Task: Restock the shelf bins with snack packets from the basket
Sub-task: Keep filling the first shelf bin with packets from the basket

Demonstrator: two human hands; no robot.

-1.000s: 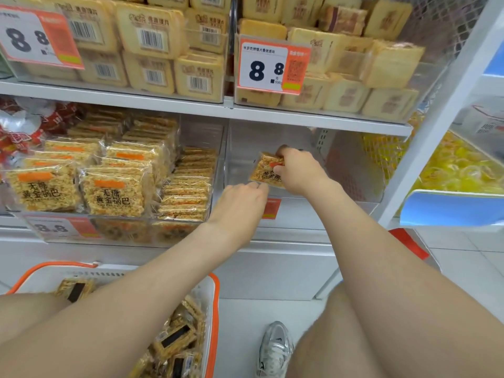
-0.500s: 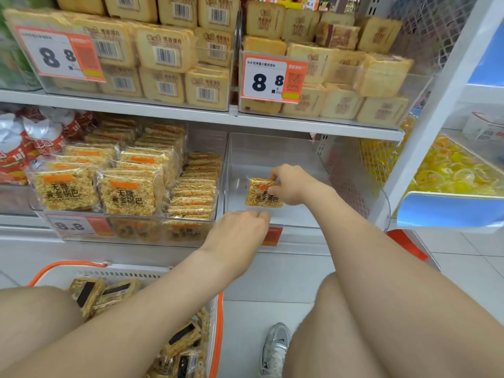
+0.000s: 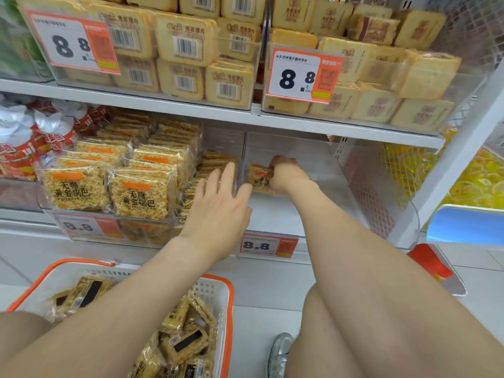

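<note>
Restocking: one packet inside clear bin.
Right hand (image 3: 283, 173) grips snack packet (image 3: 259, 180) within bin (image 3: 354, 170); left hand (image 3: 218, 208) hovers, fingers spread, holding nothing.

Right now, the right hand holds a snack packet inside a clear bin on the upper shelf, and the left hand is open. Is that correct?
Not quite. The head view shows the clear bin on the lower shelf, not the upper one. The right hand holds the snack packet inside it, and the left hand is open.
</note>
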